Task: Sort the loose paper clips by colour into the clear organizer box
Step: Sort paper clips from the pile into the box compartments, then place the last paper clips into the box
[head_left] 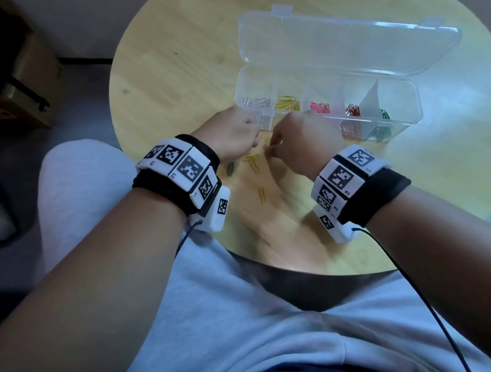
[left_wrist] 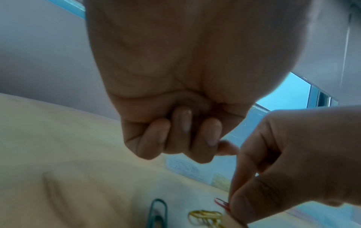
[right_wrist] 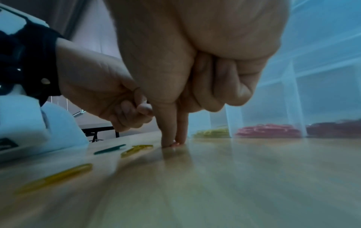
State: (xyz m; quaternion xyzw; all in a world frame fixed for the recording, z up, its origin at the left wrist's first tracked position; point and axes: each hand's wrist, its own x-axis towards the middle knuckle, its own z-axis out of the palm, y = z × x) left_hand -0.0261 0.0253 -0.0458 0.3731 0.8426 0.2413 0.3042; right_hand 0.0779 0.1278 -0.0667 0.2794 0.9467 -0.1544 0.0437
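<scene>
**Right hand pinches a red clip beside the organizer box**

The right hand [head_left: 299, 140] reaches down to the round wooden surface [head_left: 171, 74], its thumb and forefinger tips pressed together on a red paper clip [left_wrist: 221, 203] that lies on the wood just in front of the clear organizer box [head_left: 402, 106]. The remaining fingers of that hand are folded into the palm. In the right wrist view the two pinching fingertips [right_wrist: 168, 138] touch the surface, with a bit of red showing between them.

The left hand [head_left: 231, 134] hovers just beside the right, near the box's left end. Its fingers are curled into a loose fist; the left wrist view shows nothing in its grip, though the inside of the fist is not fully visible.

The box stands open, its lid [head_left: 344, 40] folded back flat behind it. From left to right its compartments hold white, yellow, pink, red and green clips.

Loose clips lie on the surface near the hands: a green clip [head_left: 230, 168], a small cluster of yellow clips [head_left: 251, 162] next to it, and a single yellow clip [head_left: 262, 194] nearer the person.
</scene>
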